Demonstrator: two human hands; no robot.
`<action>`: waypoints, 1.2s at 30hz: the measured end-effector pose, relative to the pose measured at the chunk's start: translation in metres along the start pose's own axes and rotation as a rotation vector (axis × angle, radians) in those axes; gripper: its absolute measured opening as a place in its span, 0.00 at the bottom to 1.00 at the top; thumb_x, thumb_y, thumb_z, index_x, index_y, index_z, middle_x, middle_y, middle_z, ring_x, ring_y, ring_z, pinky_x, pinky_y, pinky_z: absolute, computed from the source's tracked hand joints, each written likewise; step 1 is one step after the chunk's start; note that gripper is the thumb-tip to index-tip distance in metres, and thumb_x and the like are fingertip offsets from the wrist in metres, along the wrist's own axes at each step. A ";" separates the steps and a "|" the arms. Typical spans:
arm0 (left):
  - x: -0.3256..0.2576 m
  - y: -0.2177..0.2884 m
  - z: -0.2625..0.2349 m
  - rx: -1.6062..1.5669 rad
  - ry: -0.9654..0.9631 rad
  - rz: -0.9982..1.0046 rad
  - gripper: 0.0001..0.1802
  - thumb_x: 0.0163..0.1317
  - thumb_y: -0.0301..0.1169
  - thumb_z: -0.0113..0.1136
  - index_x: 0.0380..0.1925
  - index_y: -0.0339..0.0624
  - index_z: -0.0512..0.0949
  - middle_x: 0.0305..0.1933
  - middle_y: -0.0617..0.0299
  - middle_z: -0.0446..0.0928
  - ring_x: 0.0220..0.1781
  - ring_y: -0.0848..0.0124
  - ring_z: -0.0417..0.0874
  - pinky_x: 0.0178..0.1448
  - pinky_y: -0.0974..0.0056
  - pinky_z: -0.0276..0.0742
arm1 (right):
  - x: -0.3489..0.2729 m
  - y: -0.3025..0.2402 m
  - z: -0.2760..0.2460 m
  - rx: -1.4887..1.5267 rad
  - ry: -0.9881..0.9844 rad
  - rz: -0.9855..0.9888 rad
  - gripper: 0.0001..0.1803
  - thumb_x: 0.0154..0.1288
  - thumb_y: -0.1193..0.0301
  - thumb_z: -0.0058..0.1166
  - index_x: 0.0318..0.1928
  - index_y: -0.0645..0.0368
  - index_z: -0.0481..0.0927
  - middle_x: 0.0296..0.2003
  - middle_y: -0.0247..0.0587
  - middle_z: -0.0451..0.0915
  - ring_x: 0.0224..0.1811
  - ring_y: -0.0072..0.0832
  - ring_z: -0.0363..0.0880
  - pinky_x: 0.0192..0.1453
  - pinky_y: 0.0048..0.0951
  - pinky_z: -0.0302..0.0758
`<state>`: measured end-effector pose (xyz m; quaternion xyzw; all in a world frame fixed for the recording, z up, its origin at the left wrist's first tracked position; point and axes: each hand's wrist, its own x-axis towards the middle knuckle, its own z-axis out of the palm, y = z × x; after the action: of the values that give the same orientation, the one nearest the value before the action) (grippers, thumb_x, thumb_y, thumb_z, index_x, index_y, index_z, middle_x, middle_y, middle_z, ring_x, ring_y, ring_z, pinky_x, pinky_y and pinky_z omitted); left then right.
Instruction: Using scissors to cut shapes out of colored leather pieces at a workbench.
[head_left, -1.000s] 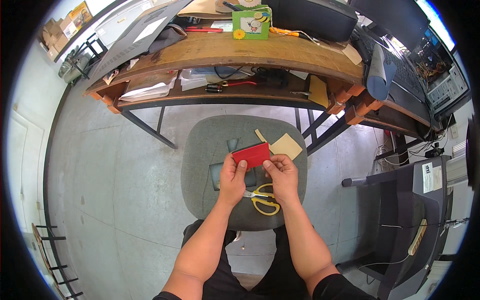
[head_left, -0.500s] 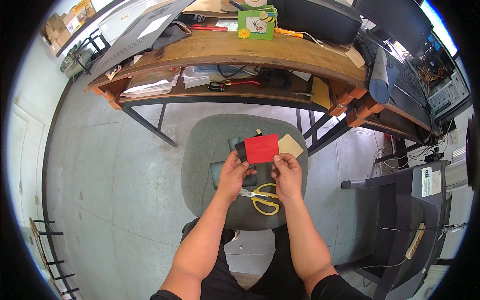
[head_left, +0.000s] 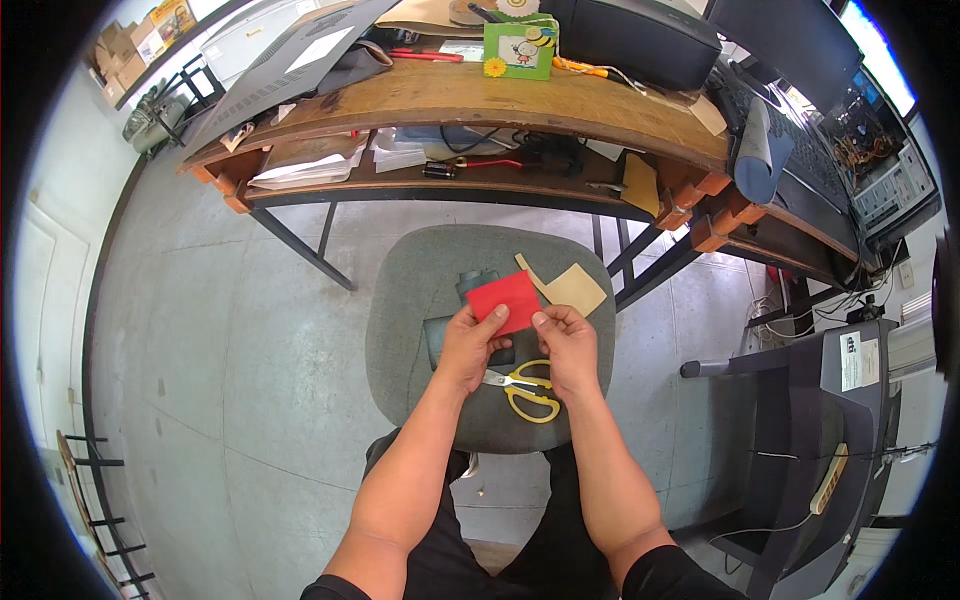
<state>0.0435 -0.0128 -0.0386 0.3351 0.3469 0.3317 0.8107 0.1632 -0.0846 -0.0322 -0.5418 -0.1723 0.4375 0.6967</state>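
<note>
Flat red square paper sheet (head_left: 506, 301) held over grey round padded seat (head_left: 410, 300), left hand (head_left: 470, 345) fingers pinched on its lower left edge, right hand (head_left: 569, 345) fingers pinched on lower right edge, yellow-handled scissors (head_left: 525, 389) on seat below hands, tan paper pieces (head_left: 568, 287) just beside sheet

Both bare forearms come up from the lower edge, running side by side and converging toward the middle. The left hand (head_left: 470, 345) is raised, back of the hand facing up, its thumb stretched forward and pressed against the index finger in a pinch. The right hand (head_left: 567, 345) sits just beside it, level with it, knuckles up, fingers curled under and its thumb tucked against the fingertips in a matching pinch. The two hands are close together, thumbs nearly meeting, wrists straight and elbows bent wide, with dark short sleeves showing at the upper arms.
</note>
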 end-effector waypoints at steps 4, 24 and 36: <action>-0.007 0.009 0.003 -0.039 0.040 0.034 0.12 0.56 0.33 0.60 0.39 0.42 0.75 0.35 0.64 0.78 0.34 0.77 0.79 0.32 0.71 0.75 | -0.007 0.000 -0.004 -0.293 -0.024 -0.069 0.09 0.59 0.71 0.55 0.38 0.64 0.75 0.24 0.30 0.74 0.26 0.14 0.68 0.31 0.17 0.66; -0.097 0.058 0.008 -0.449 -0.307 0.137 0.33 0.63 0.58 0.36 0.47 0.37 0.72 0.43 0.58 0.77 0.42 0.67 0.79 0.43 0.62 0.77 | -0.086 0.008 -0.050 -1.772 -0.342 -0.343 0.26 0.45 0.74 0.57 0.49 0.55 0.72 0.42 0.49 0.74 0.44 0.46 0.73 0.49 0.42 0.70; -0.131 0.073 0.025 -0.379 -0.571 0.145 0.53 0.53 0.71 0.16 0.49 0.33 0.71 0.46 0.52 0.76 0.43 0.61 0.79 0.47 0.56 0.75 | -0.187 -0.047 -0.083 -0.389 -0.068 0.012 0.14 0.56 0.78 0.47 0.45 0.63 0.66 0.29 0.35 0.72 0.30 0.22 0.71 0.35 0.21 0.68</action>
<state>-0.0298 -0.0808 0.0756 0.2816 0.0138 0.3401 0.8971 0.1378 -0.2857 0.0245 -0.6520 -0.2738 0.4182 0.5700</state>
